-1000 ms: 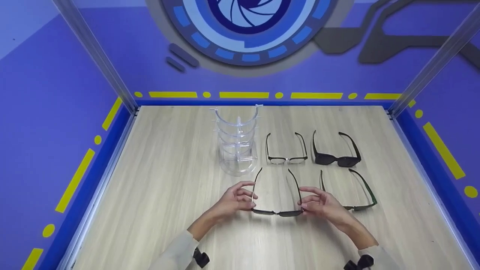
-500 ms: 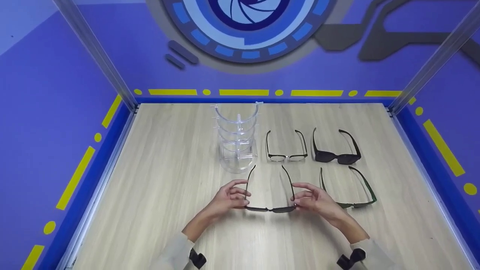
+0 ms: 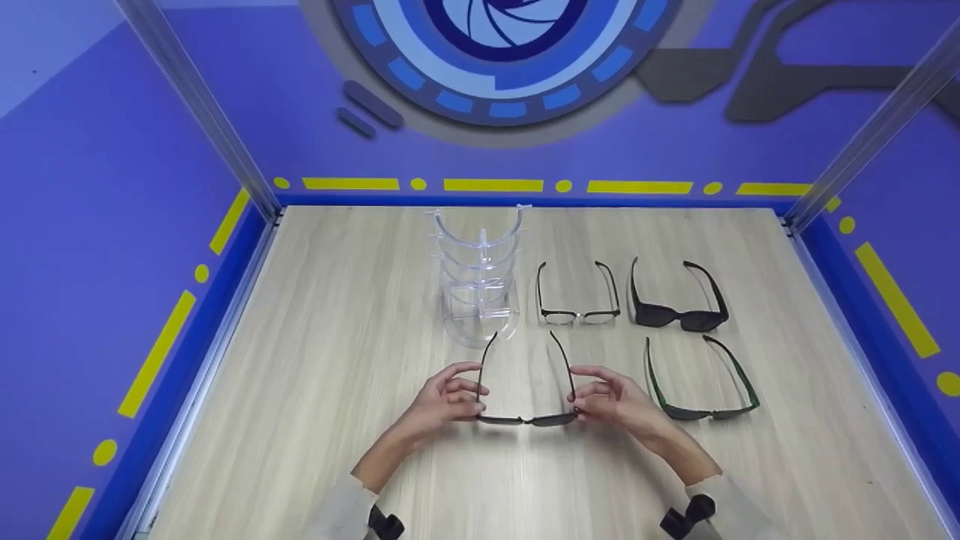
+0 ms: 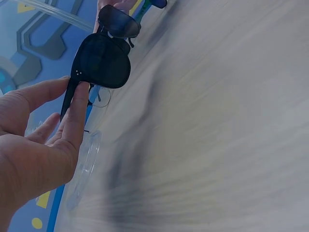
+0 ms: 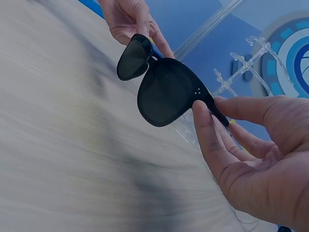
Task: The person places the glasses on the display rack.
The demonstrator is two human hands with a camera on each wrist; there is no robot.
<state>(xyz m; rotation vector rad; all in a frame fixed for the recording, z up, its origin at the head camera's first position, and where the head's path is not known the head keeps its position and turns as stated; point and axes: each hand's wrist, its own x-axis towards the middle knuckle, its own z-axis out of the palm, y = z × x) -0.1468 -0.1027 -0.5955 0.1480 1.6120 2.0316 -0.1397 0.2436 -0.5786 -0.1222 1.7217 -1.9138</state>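
Observation:
Both hands hold a pair of black sunglasses [image 3: 553, 421] above the table, lenses toward the person and temples pointing away, unfolded. My left hand [image 3: 441, 401] pinches the left temple close to the hinge between thumb and fingers. On the other side my right hand [image 3: 616, 403] pinches the right temple the same way. The wrist views show the dark lens [image 4: 104, 60] with small silver dots at its corner, and the fingers on the temple beside it. Just beyond the sunglasses stands a clear plastic glasses rack [image 3: 481, 281] with several curved tiers and no glasses on it.
Clear-lensed glasses with a dark frame [image 3: 578, 317] lie right of the rack. Beside them are thick black sunglasses [image 3: 679, 317]. Green-framed sunglasses [image 3: 709, 413] lie nearer, to the right of the right hand. Blue panels [image 3: 420, 150] wall the wooden table [image 3: 315, 337] at back and sides.
Both hands have carried the black sunglasses leftward, toward the front of the rack. The green-framed sunglasses, partly covered by the right hand before, now show fully.

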